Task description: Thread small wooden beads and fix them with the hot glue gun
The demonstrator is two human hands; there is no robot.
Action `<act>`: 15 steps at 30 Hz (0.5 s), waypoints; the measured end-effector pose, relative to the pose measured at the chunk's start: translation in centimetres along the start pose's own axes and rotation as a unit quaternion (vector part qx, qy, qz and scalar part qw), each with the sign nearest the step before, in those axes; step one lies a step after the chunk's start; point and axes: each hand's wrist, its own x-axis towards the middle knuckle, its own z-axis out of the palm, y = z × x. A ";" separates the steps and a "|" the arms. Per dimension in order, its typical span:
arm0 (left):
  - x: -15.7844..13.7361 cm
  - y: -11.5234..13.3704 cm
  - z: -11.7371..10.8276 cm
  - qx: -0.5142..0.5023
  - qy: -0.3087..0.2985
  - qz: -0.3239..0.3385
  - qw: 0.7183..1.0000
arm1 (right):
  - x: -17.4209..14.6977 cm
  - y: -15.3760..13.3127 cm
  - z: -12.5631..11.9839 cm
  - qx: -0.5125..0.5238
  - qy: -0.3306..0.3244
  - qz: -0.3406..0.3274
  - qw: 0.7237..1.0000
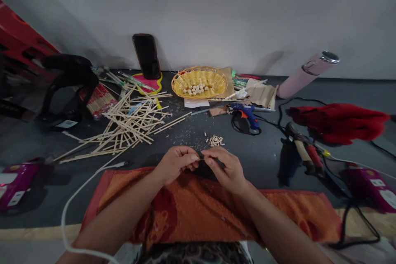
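Note:
My left hand [181,161] and my right hand [225,167] meet above the near edge of the dark table, fingertips pinched close together. Between them shows a thin dark line, too small to name. Just beyond my right hand lies a small pile of short pale wooden pieces [215,140]. Farther back stands a yellow woven basket [198,76] with more small pale pieces in it. Left of my hands, many long thin wooden sticks [126,123] lie in a loose, crossed heap. Beneath my wrists an orange towel [198,210] hangs over the table edge.
A blue glue gun [247,115] lies behind the pile. To the right are pliers [301,148], a red cloth [340,121] and a pink flask [305,75]. A phone [147,55] leans on the wall. A white cable [66,214] crosses my left forearm.

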 end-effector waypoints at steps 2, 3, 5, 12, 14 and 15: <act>0.0 0.0 0.1 -0.005 0.006 -0.006 1.000 | 0.0 -0.1 -0.1 -0.005 0.018 0.009 1.000; 0.0 -0.1 0.1 -0.008 0.005 -0.008 1.000 | 0.0 -0.1 -0.1 -0.006 0.025 0.012 1.000; 0.0 -0.2 0.1 -0.013 0.000 -0.007 1.000 | 0.0 -0.2 0.0 -0.008 0.025 0.007 1.000; 0.1 -0.6 0.1 -0.013 -0.001 0.005 1.000 | -0.1 0.1 0.8 -0.030 0.009 -0.036 0.999; 0.2 -0.7 0.0 -0.009 -0.003 0.007 1.000 | -0.2 0.1 0.9 -0.043 0.012 -0.040 0.998; 0.2 -0.8 -0.1 -0.008 -0.005 0.007 1.000 | -0.2 0.1 0.8 -0.047 0.013 -0.041 0.998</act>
